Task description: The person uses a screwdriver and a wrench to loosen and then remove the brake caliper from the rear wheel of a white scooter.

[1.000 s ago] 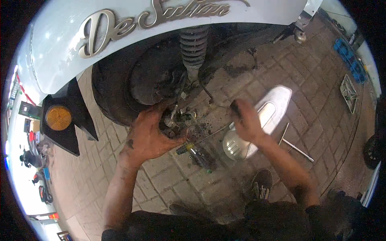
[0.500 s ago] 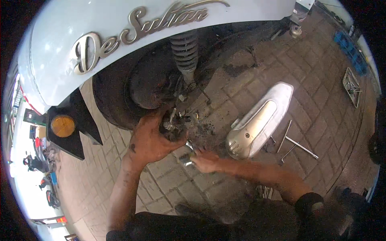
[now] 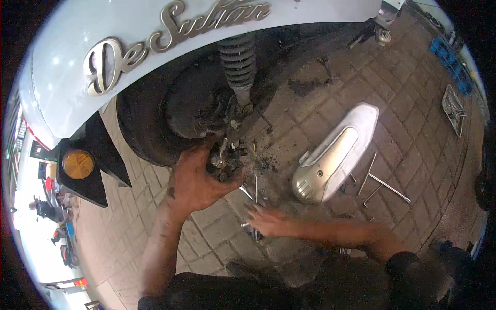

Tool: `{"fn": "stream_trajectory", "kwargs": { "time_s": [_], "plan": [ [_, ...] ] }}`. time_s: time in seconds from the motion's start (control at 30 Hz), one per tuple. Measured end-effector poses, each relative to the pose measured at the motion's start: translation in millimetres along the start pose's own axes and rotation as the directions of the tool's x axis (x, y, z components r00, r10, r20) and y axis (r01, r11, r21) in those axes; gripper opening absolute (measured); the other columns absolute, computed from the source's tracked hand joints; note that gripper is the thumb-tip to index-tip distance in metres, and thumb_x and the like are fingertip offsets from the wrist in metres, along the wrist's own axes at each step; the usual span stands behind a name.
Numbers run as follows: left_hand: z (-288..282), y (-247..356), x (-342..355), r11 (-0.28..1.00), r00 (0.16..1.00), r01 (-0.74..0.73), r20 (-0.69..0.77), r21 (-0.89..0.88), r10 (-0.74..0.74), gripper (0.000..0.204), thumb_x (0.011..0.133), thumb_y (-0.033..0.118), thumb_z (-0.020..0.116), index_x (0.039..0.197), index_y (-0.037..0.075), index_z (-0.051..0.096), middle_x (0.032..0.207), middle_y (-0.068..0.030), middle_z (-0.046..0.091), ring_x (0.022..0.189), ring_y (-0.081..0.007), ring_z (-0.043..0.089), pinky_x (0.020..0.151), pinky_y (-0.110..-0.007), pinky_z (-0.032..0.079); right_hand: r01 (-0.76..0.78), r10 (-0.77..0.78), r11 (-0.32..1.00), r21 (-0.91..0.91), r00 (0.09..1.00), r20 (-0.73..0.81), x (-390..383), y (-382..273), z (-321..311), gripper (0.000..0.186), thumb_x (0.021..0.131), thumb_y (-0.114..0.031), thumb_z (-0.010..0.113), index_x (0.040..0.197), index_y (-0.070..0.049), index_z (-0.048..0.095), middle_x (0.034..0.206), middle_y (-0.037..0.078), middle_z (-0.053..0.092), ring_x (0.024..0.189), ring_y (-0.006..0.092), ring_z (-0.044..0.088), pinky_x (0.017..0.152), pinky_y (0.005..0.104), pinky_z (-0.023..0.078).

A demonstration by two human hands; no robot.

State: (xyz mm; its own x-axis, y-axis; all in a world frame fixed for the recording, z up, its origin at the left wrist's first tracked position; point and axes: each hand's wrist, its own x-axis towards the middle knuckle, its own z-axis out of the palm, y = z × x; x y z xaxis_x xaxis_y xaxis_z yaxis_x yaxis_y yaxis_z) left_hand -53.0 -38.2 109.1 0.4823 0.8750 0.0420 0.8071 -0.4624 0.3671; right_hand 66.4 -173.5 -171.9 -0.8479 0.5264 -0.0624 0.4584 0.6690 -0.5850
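My left hand [image 3: 194, 181] curves around a greasy metal part [image 3: 219, 160] beside the scooter's wheel [image 3: 147, 129], thumb and fingers on opposite sides. A shiny tool end [image 3: 246, 192] shows just below the left thumb. My right hand [image 3: 268, 222] is low over the paving, right of a thin metal rod [image 3: 257, 185] that runs past its fingertips. Its fingers are smeared, so I cannot tell whether they grip the rod. Above the left hand stands a dark coil-spring shock absorber [image 3: 238, 67].
A white and gold cover [image 3: 336, 155] lies on the paving at right, beside a T-handle wrench [image 3: 390, 187]. White bodywork [image 3: 310, 13] overhangs the wheel. A black bracket with an orange reflector [image 3: 78, 164] juts out at left. A blue crate [image 3: 452, 64] stands far right.
My right hand has moved slightly down and away from the left hand. The thin rod now shows beside its fingers. The left hand stays almost in place around the metal part.
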Motion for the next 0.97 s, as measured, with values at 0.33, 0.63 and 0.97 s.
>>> {"fn": "stream_trajectory", "kwargs": {
  "time_s": [0.33,0.63,0.97],
  "plan": [
    [5.9,-4.4,-0.7,0.999,0.996,-0.034,-0.08,-0.012,0.033,0.076,0.068,0.04,0.082,0.127,0.003,0.053,0.119,-0.0211,0.062,0.109,-0.0395,0.059,0.092,-0.046,0.048,0.091,-0.092,0.959,-0.268,0.996,0.009,-18.2,2.2,17.0,0.029,0.092,-0.022,0.051,0.113,-0.005,0.062,0.125,0.021,0.055,0.116,0.0439,0.051,0.093,0.0509,0.051],
    [-26.3,-0.1,11.1,0.995,0.989,0.046,0.136,0.086,-0.057,0.075,0.067,0.04,0.083,0.126,0.002,0.056,0.115,-0.0206,0.065,0.105,-0.0341,0.063,0.093,-0.043,0.049,0.04,-0.04,0.999,-0.002,0.991,0.128,-43.0,-14.8,17.8,0.036,0.094,-0.018,0.046,0.121,0.005,0.052,0.124,0.025,0.056,0.114,0.0405,0.057,0.103,0.053,0.043],
    [-59.7,18.2,19.6,0.982,0.933,0.184,0.307,0.044,-0.189,0.072,0.067,0.042,0.083,0.124,0.005,0.059,0.094,-0.0162,0.07,0.076,-0.0259,0.067,0.076,-0.038,0.054,-0.21,0.073,0.928,0.308,0.913,0.401,-32.7,-25.7,-41.8,0.048,0.098,-0.031,0.045,0.139,-0.006,0.04,0.136,0.023,0.05,0.13,0.0352,0.047,0.114,0.0475,0.031]
  ]
}}
